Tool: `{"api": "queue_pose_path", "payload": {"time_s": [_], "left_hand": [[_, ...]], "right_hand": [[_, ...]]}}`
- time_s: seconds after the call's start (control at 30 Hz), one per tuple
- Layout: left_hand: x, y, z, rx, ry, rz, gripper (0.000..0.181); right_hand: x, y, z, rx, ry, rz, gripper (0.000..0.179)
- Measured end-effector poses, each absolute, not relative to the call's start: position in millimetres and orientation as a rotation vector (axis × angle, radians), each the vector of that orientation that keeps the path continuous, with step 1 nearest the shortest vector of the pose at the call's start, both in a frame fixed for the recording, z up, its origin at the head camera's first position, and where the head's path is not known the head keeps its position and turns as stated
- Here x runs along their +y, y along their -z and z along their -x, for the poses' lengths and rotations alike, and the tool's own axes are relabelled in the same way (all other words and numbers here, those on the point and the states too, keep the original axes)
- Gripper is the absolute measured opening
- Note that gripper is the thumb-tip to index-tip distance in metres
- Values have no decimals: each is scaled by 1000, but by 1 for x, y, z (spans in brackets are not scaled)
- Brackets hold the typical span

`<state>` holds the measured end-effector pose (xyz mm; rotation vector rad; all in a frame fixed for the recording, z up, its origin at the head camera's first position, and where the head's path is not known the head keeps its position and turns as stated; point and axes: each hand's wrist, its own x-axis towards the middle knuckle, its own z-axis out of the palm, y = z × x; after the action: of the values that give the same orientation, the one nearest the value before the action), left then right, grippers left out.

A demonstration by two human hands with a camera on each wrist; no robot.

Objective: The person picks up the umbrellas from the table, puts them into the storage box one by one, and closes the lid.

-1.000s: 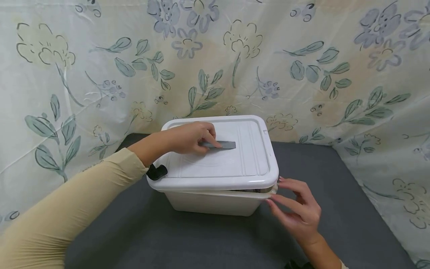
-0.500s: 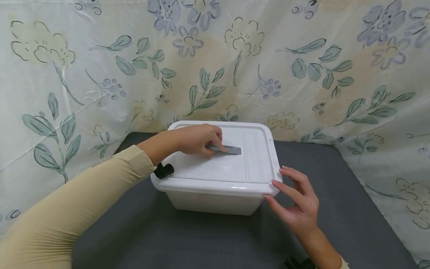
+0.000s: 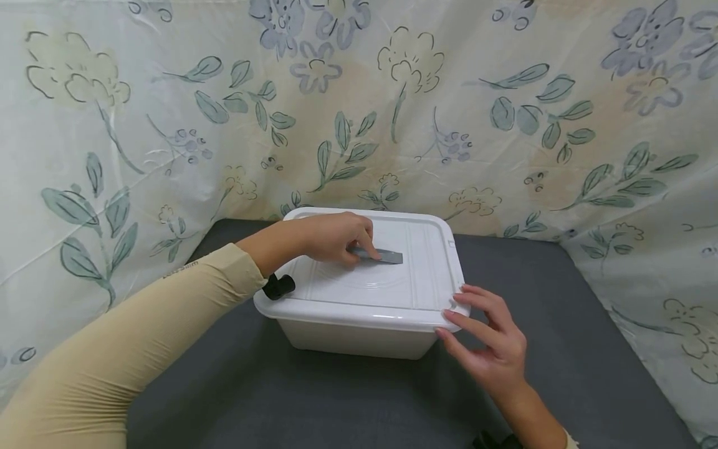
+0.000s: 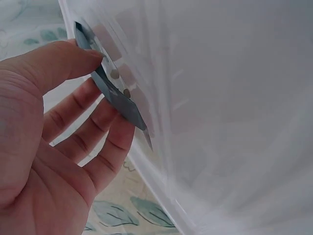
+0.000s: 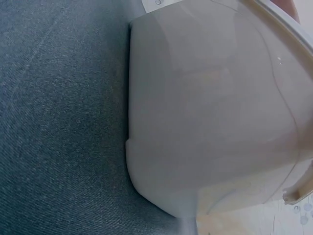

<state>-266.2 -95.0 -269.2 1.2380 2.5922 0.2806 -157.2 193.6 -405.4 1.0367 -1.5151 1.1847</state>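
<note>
A white lid [image 3: 421,280] sits on a pale plastic storage box [image 3: 353,340]; no gap shows between them along the front. My left hand [image 3: 336,237] pinches the grey handle [image 3: 388,256] in the lid's middle. In the left wrist view, the thumb lies on one side of that handle [image 4: 117,100] and the fingers on the other. At the front right corner, my right hand [image 3: 499,343] holds the lid's edge, fingertips on top and thumb just beneath. The right wrist view shows the box wall [image 5: 205,98] with only a bit of finger [image 5: 287,7] at the top.
Dark grey cloth [image 3: 370,405] covers the table under the box. Behind and at the sides hangs a floral curtain [image 3: 359,81]. A black strap piece [image 3: 279,287] at my left wrist rests close above the lid's left front corner.
The lid has come down at the front right, and the gap above the box rim has gone. My right fingertips have moved from the box rim onto the lid's edge.
</note>
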Motion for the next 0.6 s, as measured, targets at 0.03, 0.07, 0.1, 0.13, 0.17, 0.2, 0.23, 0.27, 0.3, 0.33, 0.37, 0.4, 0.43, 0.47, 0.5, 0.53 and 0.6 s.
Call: {"api": "queue_pose_path", "payload": {"time_s": [0.03,0.07,0.1,0.13,0.17,0.2,0.23,0.27,0.3,0.33,0.37,0.4,0.43,0.47,0.5,0.53,0.6], "left_hand": [[-95,269,266,2594,-277,-1232,36],[-95,270,266,2595,-276,-1221,35],[-95,270,266,2596,-275,-1212,35],[-95,270,265,2599,-273,-1202,35],[-95,270,265,2600,-272,-1195,35],[-95,270,265,2601,-272,-1193,35],[-95,271,266,2603,-271,-1191,35],[-96,271,266,2605,-269,-1189,35],[-96,271,266,2607,-267,-1192,35],[-96,271,266,2608,-266,-1194,35],[-96,272,266,2607,-268,-1200,35],[-97,272,266,2608,-270,-1201,35],[-97,272,266,2608,-271,-1201,35],[-97,272,266,2607,-272,-1201,35],[-97,273,267,2607,-274,-1200,35],[-97,273,267,2607,-276,-1197,35],[-98,272,266,2611,-279,-1182,35]], "right_hand": [[193,405,157,-1521,-1181,-1034,28],[193,405,156,-1526,-1177,-1032,29],[192,405,156,-1531,-1168,-1029,29],[192,404,156,-1536,-1159,-1024,29],[192,404,156,-1541,-1150,-1019,30],[192,404,156,-1545,-1142,-1016,30],[191,404,156,-1553,-1133,-1009,31],[192,404,156,-1560,-1124,-1003,31],[192,404,156,-1567,-1116,-996,31],[192,405,155,-1571,-1115,-993,31],[192,405,155,-1577,-1114,-989,32],[192,405,155,-1582,-1112,-986,32],[192,406,156,-1585,-1113,-983,31],[192,406,156,-1585,-1115,-982,31],[192,407,156,-1586,-1116,-981,31],[192,407,156,-1588,-1116,-978,31],[192,407,156,-1594,-1113,-972,31]]}}
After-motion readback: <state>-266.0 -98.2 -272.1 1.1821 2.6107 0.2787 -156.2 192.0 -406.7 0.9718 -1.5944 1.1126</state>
